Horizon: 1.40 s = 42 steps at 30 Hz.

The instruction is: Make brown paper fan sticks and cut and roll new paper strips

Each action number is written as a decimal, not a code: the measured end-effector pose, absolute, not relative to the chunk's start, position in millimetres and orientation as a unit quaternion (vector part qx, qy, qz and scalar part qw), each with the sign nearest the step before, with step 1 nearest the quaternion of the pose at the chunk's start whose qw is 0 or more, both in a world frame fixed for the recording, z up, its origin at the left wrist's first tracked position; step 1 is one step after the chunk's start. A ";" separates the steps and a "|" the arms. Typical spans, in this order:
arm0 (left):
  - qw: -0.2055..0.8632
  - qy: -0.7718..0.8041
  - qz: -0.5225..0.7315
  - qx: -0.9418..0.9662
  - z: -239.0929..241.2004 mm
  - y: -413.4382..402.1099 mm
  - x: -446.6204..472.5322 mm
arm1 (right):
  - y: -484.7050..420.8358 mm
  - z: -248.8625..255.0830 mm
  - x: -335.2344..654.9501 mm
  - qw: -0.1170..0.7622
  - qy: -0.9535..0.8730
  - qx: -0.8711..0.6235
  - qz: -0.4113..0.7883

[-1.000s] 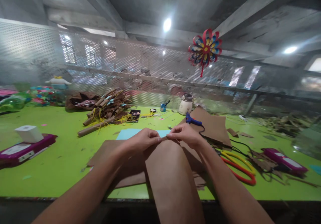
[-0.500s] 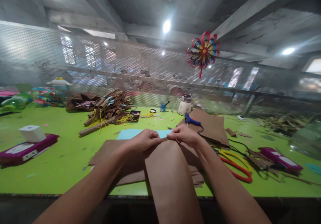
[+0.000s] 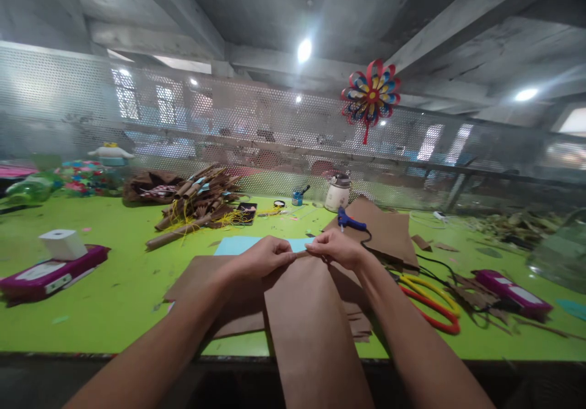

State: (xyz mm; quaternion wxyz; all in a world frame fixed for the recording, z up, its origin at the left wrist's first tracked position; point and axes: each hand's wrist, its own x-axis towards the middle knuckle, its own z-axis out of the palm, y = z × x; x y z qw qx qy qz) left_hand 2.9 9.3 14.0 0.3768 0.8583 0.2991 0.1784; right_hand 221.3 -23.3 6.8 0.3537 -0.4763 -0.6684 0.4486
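Note:
A long strip of brown kraft paper (image 3: 314, 323) runs from the table down over its front edge towards me. My left hand (image 3: 272, 255) pinches the strip's far edge at its left side. At the right side of that same edge, my right hand (image 3: 337, 247) grips it between thumb and fingers. The edge between the two hands looks narrowly folded or rolled. Beneath lie more brown paper sheets (image 3: 195, 281) and a light blue sheet (image 3: 238, 245). The fingertips partly hide the edge.
On the green table (image 3: 123, 299), a blue glue gun (image 3: 351, 220) rests on brown sheets at the right. Scissors with yellow and red handles (image 3: 433, 305) lie by my right forearm. Rolled brown paper pieces (image 3: 196, 198) are heaped back left. Purple boxes (image 3: 513, 293) sit at both sides.
Both hands keep their grip on the paper's far edge and have hardly moved. The view has shifted very slightly.

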 end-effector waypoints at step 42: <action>0.388 0.304 0.204 0.846 12.2 13.8 5.1 | -19.3 6.8 220.5 0.412 -0.602 -0.508 0.459</action>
